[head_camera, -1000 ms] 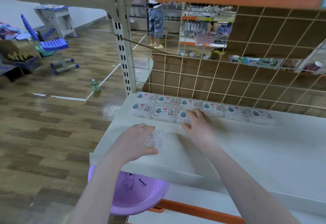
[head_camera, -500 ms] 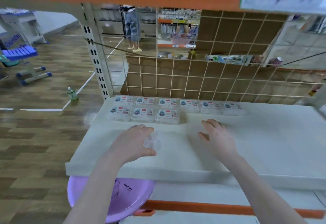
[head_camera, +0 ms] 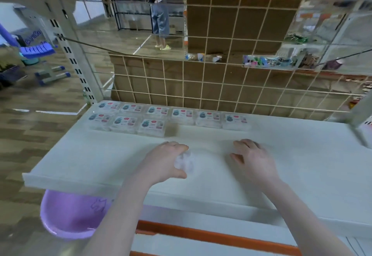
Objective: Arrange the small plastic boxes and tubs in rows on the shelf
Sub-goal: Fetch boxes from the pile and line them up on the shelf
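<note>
Since a second ago the right hand (head_camera: 252,160) has drawn back from the front row of boxes toward the near half of the shelf, while the left hand (head_camera: 167,163) has kept its hold on the same clear item. Going left to right along the pale grey-white metal shelf board (head_camera: 302,165): a back row of six small clear plastic boxes with blue-and-red printed labels (head_camera: 171,112) runs along the beige wire-grid back panel (head_camera: 221,86), and in front of it a second row of three like boxes (head_camera: 126,123) begins at the left end and stops about halfway, with bare board to its right. By that showing the task looks well begun but unfinished: the front row wants more boxes, at least three to match the back one. Nearer the shelf's front edge, the left hand is curled partway closed around a small clear plastic box (head_camera: 184,162), thumb below and fingers above; blur hides its exact shape. To its right and apart from it, the right hand lies palm down, fingers loosely spread, holding nothing, resting on or just over the board. Below the shelf's left end sits a round lilac plastic basin (head_camera: 70,215).
</note>
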### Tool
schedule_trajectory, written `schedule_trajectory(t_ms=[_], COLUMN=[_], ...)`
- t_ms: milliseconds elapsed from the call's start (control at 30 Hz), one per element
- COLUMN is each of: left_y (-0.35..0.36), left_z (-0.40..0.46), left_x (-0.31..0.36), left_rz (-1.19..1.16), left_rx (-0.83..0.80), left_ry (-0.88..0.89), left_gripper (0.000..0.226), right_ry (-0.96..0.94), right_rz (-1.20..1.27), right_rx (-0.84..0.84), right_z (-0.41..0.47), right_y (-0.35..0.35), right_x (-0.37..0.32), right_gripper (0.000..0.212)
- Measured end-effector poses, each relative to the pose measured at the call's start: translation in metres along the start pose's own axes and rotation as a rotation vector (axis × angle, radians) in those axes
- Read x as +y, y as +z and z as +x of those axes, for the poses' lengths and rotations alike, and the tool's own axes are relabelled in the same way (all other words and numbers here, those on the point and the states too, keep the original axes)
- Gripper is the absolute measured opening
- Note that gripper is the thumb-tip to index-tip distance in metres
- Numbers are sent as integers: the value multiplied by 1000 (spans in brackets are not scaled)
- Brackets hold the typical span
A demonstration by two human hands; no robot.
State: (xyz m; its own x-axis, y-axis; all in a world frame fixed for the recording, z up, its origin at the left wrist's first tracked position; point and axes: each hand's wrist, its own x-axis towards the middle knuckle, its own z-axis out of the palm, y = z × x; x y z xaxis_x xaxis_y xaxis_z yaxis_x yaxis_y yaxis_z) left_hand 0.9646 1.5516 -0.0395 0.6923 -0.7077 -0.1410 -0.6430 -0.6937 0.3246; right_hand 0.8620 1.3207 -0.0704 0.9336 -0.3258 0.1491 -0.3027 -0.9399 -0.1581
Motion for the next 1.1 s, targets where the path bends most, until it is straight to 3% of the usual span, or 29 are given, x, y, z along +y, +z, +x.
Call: schedule_trajectory(t_ms=[200,400,600,800,967,1100], left_y=[2,-11,-29,-42,-35,-28], left_z=[-1,1,2,16,23,28], left_x=[6,10,15,12,12,12], left_rz=[8,-4,-340,-355,-328,-84], left_rx=[-57,-107,-185,-104,59,185], left_ry=[-14,11,-20,-48,-16,39], left_gripper=[81,69,27,29,28,30], right_ry=[-47,-61,-75,-82,-74,-69], right_rz=[101,130,147,160,160,159], right_rx=[117,155,179,199,204,208], right_z=[-11,-11,-12,-10,-10,-11], right_y=[5,9,9,10,11,11], right_x=[2,5,5,7,7,6], right_gripper=[20,19,24,23,21,21])
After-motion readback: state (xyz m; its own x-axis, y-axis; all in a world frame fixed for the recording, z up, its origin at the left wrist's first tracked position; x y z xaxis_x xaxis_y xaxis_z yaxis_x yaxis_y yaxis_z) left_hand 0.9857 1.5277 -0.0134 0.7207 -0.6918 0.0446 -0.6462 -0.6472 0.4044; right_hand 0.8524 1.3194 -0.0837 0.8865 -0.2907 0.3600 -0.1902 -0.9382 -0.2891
